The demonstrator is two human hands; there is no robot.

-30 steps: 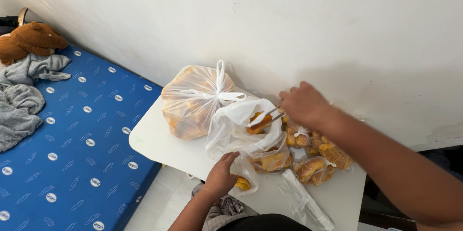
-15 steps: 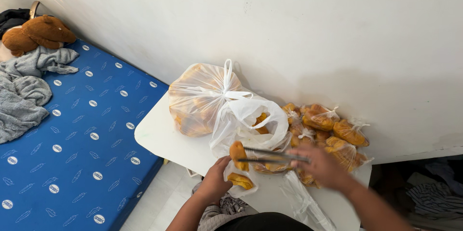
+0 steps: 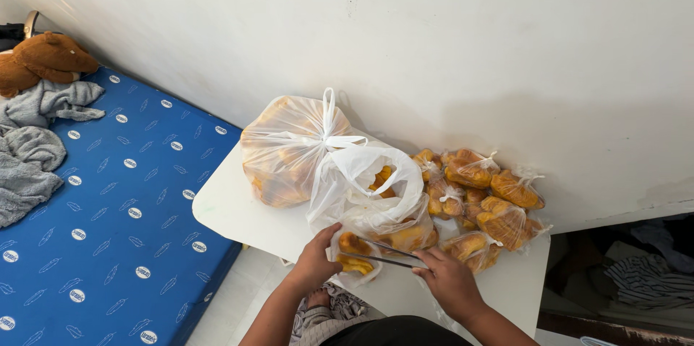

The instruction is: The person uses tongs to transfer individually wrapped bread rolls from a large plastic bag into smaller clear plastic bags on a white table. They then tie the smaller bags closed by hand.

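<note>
My white table [image 3: 238, 216] stands against a pale wall [image 3: 434, 42], beside a blue patterned mattress [image 3: 123, 230] in soft daylight.

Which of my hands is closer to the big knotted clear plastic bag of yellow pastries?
Left. The left hand is just below the big knotted clear bag; the right hand is farther right, holding metal tongs.

small clear bag [image 3: 352, 263] — open, golden pastries inside, metal tongs [image 3: 390, 255] reaching in

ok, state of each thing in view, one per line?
left hand: holding small bag open
small bag: open, pieces inside
right hand: gripping tongs
tongs: tips in small bag
big tied bag: knotted shut
open white bag: mouth open
small packed bags: tied, piled by wall
</note>
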